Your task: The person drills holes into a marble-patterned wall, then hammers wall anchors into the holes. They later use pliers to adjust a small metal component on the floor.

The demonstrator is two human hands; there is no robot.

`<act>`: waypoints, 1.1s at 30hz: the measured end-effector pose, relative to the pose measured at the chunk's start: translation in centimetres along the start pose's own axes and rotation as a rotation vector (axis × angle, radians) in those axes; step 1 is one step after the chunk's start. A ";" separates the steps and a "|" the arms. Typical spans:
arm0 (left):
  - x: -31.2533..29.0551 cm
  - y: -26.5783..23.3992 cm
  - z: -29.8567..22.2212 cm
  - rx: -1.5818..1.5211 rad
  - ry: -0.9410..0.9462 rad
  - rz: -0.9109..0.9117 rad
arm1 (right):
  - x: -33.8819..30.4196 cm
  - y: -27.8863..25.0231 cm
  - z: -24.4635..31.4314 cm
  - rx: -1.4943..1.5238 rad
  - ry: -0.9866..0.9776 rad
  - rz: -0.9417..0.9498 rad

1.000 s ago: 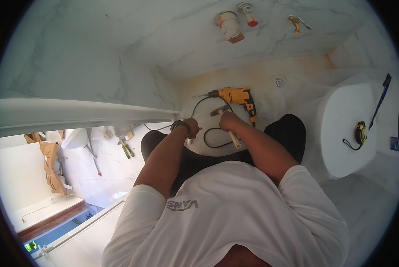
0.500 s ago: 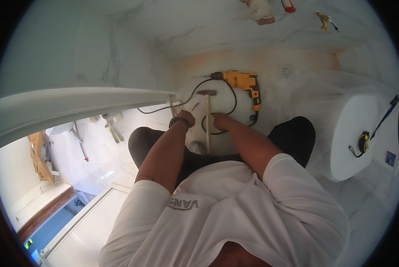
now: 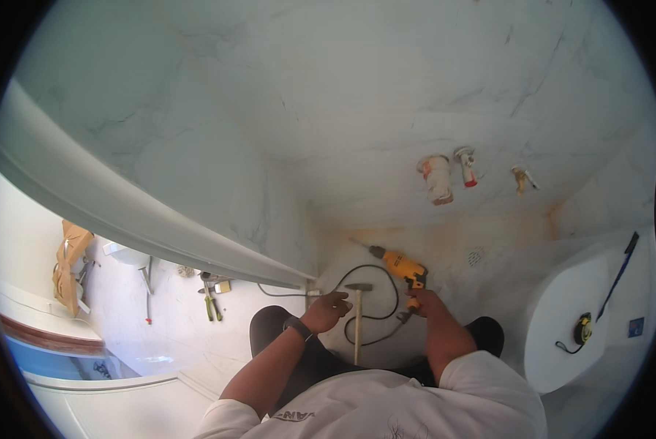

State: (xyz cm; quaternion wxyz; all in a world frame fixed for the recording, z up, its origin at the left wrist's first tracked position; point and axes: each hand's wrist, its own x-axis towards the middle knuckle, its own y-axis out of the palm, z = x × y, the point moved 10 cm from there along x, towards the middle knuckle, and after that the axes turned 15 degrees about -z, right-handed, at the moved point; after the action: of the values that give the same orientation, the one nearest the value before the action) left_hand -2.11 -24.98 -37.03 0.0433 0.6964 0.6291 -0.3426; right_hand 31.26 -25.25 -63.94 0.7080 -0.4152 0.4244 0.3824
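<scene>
My right hand (image 3: 427, 304) is closed round the handle of a yellow and black power drill (image 3: 403, 268). The drill is tilted, its long bit pointing up and left toward the wall. My left hand (image 3: 326, 312), with a dark band on the wrist, is held low beside a hammer (image 3: 358, 325); its fingers are loosely apart and seem to hold nothing. The hammer lies between my hands with its metal head away from me and its wooden handle toward me. A black power cord (image 3: 397, 300) loops around the hammer from the drill.
A capped pipe stub (image 3: 437, 179), a red-tipped fitting (image 3: 468, 167) and a brass tap (image 3: 519, 179) stick out of the marbled wall. To the right, a large white rounded object (image 3: 555, 351) carries a tape measure (image 3: 582, 329). Pliers (image 3: 211, 304) lie left, past a white door frame (image 3: 196, 233).
My right hand has moved right and taken hold of the drill, which has turned so its bit points up-left. My left hand has opened somewhat. The view has tilted up toward the wall.
</scene>
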 end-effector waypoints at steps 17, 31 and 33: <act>-6.1 1.5 -27.3 -1.269 0.091 0.129 | -53.0 -10.4 11.2 -0.132 -1.685 -0.097; -17.6 -8.8 -42.9 -1.190 0.636 0.318 | -69.1 -7.5 14.7 0.075 -2.020 0.082; -17.0 -9.4 -43.3 -1.213 0.617 0.335 | -69.6 -6.9 15.2 0.083 -1.976 0.099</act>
State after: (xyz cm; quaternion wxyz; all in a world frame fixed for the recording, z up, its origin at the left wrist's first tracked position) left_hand 8.17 -16.21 8.47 0.2960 0.7024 0.5769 0.2937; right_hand 17.59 -27.08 6.30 0.7412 0.1337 -0.3270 0.5708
